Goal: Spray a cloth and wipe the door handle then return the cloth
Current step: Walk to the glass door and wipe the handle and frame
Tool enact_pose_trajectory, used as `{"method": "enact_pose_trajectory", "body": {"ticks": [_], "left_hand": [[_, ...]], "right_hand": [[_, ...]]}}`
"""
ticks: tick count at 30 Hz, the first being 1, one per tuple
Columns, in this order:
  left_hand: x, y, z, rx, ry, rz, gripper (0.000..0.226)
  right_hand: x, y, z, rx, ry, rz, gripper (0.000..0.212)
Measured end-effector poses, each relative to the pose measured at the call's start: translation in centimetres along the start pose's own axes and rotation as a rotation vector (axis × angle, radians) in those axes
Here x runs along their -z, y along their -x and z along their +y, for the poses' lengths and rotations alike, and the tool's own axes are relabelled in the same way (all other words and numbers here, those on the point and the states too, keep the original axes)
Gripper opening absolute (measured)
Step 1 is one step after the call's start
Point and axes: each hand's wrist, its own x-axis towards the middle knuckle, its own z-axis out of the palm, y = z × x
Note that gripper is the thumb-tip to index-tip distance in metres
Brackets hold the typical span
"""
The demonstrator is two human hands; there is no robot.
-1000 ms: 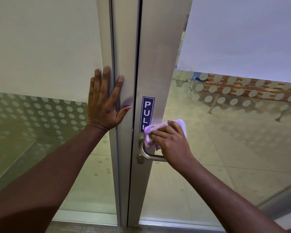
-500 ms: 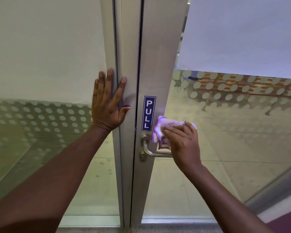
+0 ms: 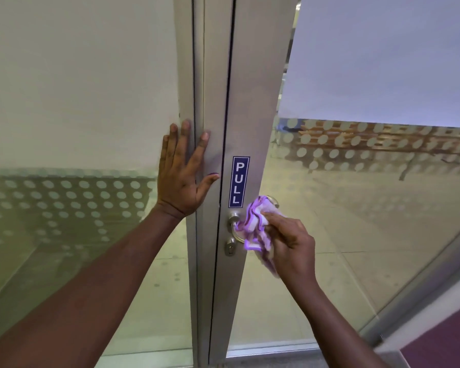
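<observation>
A silver lever door handle [image 3: 234,226] sticks out of the metal door frame [image 3: 252,102] just below a blue PULL sticker [image 3: 239,181]. My right hand [image 3: 290,248] grips a crumpled white and purple cloth [image 3: 256,227] and presses it over the lever, hiding most of the lever's length. A small keyhole plate [image 3: 230,248] sits under the handle. My left hand [image 3: 182,173] lies flat, fingers spread, against the fixed frame left of the door gap. No spray bottle is in view.
Frosted glass panels with dot patterns flank the frame: one on the left [image 3: 64,195], one in the door on the right [image 3: 369,181]. Through the glass I see a tiled floor and wooden benches [image 3: 383,139]. Purple carpet [image 3: 441,341] shows at bottom right.
My right hand has slid the cloth back left along the lever toward its pivot and turned lower, so the cloth now bunches around the handle's bend. My left hand stays flat on the frame.
</observation>
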Motion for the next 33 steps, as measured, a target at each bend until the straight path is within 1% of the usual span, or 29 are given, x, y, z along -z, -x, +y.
{"method": "enact_pose_trajectory", "body": {"ticks": [1, 4, 6, 8, 11, 13, 15, 18, 21, 23, 27, 30, 33], "left_hand": [[0.5, 0.3, 0.4, -0.01, 0.055, -0.007, 0.066], [1.4, 1.7, 1.7, -0.111, 0.173, -0.051, 0.055], [2.0, 2.9, 2.5, -0.186, 0.237, -0.134, 0.057], [2.9, 4.0, 3.4, -0.202, 0.358, -0.321, 0.066], [4.3, 5.2, 4.8, -0.082, 0.604, -0.678, 0.077], [5.2, 5.6, 5.8, -0.045, 0.718, -0.804, 0.08], [6.2, 5.7, 6.8, -0.067, 0.768, -0.874, 0.077], [7.4, 6.0, 8.6, -0.152, 0.721, -0.907, 0.06], [8.3, 6.5, 10.2, -0.152, 0.712, -0.917, 0.041], [8.9, 6.8, 11.5, -0.088, 0.714, -0.925, 0.033], [10.2, 7.5, 14.6, 0.029, 0.688, -0.941, 0.034], [11.1, 8.2, 17.2, 0.089, 0.624, -0.901, 0.032], [12.5, 9.1, 19.7, 0.155, 0.542, -0.858, 0.022]], "right_hand": [[0.0, 0.3, -0.4, -0.087, -0.066, -0.002, 0.032], [0.0, 1.0, -0.7, -0.301, -0.279, -0.01, 0.044], [0.0, 1.6, -0.5, -0.391, -0.352, 0.016, 0.035], [0.1, 2.4, -0.5, -0.471, -0.408, 0.013, 0.027], [0.3, 3.8, -0.5, -0.512, -0.441, -0.066, 0.023], [0.7, 4.5, -0.8, -0.521, -0.472, -0.118, 0.023], [1.2, 5.2, -0.9, -0.524, -0.494, -0.185, 0.022], [2.3, 6.1, -1.1, -0.544, -0.511, -0.308, 0.022], [3.5, 6.8, -0.9, -0.557, -0.494, -0.384, 0.02], [4.3, 7.2, -0.6, -0.562, -0.514, -0.414, 0.018], [6.5, 7.9, 0.0, -0.584, -0.503, -0.487, 0.025], [8.5, 8.5, 0.3, -0.599, -0.516, -0.531, 0.017], [10.5, 9.4, 0.7, -0.532, -0.435, -0.539, 0.019]]}}
